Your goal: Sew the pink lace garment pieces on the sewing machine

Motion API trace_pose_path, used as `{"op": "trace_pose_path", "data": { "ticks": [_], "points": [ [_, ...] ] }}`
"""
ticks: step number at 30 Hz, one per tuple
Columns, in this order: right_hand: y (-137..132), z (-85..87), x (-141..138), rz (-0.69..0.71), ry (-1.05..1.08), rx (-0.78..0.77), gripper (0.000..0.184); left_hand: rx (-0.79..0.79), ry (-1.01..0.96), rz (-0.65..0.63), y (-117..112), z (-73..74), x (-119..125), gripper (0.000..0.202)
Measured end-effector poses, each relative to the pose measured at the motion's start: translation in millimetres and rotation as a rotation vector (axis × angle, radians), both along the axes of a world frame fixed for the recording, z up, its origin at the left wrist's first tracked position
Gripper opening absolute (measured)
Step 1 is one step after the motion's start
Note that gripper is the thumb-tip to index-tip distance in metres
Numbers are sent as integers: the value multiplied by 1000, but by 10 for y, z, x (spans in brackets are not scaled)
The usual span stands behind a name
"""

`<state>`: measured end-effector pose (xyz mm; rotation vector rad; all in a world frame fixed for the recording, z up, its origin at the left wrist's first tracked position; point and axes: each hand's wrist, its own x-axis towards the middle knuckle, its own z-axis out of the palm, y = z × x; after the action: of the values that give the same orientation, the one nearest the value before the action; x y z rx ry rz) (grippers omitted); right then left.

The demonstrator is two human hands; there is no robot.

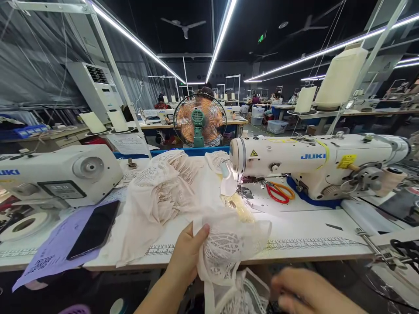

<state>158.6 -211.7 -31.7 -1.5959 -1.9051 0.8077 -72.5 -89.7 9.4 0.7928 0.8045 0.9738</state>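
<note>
My left hand (188,250) pinches a white lace bra (225,244) between thumb and fingers at the table's front edge. Its upper part rests on the tabletop, while the lower part hangs over the edge. To the right of the hanging part is my right hand (304,285), smeared by motion, so its fingers cannot be read. Beyond the bra, the needle area of a JUKI sewing machine (278,152) is lit, with a pale yellowish strip (240,207) lying in front of it. A heap of cream lace fabric (163,187) lies to the left.
Red-and-orange-handled scissors (278,192) lie on the machine bed. Left of the fabric, a black phone (94,229) rests on a purple printed sheet (49,257). A second sewing machine (65,172) stands at left, a fan (199,120) behind the table. A ruler strip (304,243) runs along the front.
</note>
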Motion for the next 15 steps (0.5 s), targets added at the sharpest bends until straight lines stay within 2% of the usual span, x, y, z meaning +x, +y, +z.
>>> {"op": "trace_pose_path", "data": {
  "ticks": [3,4,6,8,12,15],
  "points": [
    [318,138,140,-181,72,35,49,92,36,-191,-100,-94,71,49],
    [416,162,128,-191,160,-2,51,130,53,-248,-129,-125,96,49],
    [574,170,44,-121,323,-83,53,203,92,-322,-161,-173,137,46],
    [672,133,-59,-32,412,-131,52,246,146,-338,-158,-198,155,44],
    [754,14,-149,49,414,-154,46,380,421,-357,-90,-199,160,34],
    [778,-45,-135,80,371,-141,40,511,651,-473,-15,-188,214,33]
  ]
}}
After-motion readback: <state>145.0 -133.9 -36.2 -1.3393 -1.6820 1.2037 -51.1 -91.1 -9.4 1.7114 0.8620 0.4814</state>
